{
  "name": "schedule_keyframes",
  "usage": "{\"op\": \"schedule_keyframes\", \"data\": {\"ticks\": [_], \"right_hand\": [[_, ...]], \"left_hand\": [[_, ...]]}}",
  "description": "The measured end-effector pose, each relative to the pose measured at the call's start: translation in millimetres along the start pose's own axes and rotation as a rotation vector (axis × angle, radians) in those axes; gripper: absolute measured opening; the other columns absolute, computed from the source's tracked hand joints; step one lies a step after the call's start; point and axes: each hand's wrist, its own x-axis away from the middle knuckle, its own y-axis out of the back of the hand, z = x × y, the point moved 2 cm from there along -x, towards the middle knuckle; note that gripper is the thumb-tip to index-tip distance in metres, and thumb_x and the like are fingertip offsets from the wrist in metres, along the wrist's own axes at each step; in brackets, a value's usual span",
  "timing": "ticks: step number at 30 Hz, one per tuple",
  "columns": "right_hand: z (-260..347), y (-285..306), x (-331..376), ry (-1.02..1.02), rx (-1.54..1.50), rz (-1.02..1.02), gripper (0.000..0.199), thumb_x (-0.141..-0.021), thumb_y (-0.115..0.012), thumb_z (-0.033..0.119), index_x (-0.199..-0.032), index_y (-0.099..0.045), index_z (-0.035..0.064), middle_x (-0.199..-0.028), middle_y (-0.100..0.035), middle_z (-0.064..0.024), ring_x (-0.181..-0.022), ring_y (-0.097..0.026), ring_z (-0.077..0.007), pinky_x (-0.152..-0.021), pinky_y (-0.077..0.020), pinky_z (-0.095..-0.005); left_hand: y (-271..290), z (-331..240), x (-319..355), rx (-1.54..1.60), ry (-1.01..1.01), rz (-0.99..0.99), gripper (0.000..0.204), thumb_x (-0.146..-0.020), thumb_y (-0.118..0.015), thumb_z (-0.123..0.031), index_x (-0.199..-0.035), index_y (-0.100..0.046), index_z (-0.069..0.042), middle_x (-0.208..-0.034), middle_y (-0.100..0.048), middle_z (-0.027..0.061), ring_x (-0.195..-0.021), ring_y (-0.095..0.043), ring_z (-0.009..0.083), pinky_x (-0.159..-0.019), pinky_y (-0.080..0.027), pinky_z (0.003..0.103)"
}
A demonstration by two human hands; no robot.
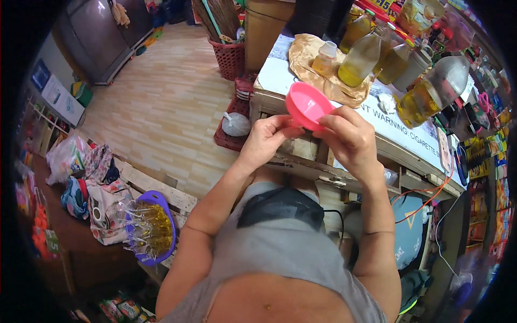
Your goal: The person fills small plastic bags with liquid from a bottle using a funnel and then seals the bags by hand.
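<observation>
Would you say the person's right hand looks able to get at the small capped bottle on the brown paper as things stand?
Probably not at once: the right hand is busy gripping the pink funnel together with the left hand. The small capped bottle stands uncovered on the brown paper just beyond, with nothing between.

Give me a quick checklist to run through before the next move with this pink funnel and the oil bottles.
1. Pink funnel gripped by both hands: ok; left hand and right hand pinch its rim.
2. Funnel empty: ok, no liquid shows inside.
3. Small capped bottle upright on the brown paper: ok.
4. Large oil bottle upright: ok.
5. Small bottle's cap off for filling: not ok, cap on.
6. Funnel spout clear: cannot tell, hidden behind fingers.
</observation>
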Motion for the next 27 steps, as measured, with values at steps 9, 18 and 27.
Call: {"op": "schedule_keyframes", "data": {"ticks": [9,18,27], "right_hand": [[-57,-5,-24,-0.36,-0.343,-0.285,0.043,-0.072,-0.074,0.016,-0.109,-0.058,-0.0011,-0.092,-0.062,-0.0088,-0.078,-0.059,-0.0165,-0.066,-0.048,-0.028],[-144,-54,-67,-0.503,-0.197,-0.253,0.082,-0.066,-0.075,0.012,-0.133,-0.029,-0.0004,-0.118,-0.052,-0.0263,-0.108,-0.054,-0.0364,-0.093,-0.0427,-0.0393],[-153,-60,-80,-0.507,-0.169,-0.268,0.075,-0.061,-0.077,0.01,-0.122,-0.036,-0.002,-0.109,-0.055,-0.0242,-0.101,-0.057,-0.0348,-0.088,-0.0447,-0.0392]], "left_hand": [[10,12,-3,-0.094,-0.042,-0.092,0.02,-0.087,-0.059,-0.006,-0.105,-0.062,0.0,-0.089,-0.067,0.0038,-0.083,-0.058,0.0077,-0.076,-0.047,0.026],[13,-1,1,-0.14,-0.095,-0.16,0.021,-0.086,-0.06,-0.006,-0.106,-0.061,0.001,-0.088,-0.067,0.0036,-0.081,-0.056,0.0066,-0.074,-0.046,0.025],[16,-4,-2,-0.134,-0.002,-0.16,0.021,-0.086,-0.061,-0.008,-0.105,-0.061,0.002,-0.087,-0.066,0.0038,-0.08,-0.058,0.0075,-0.074,-0.046,0.024]]}}
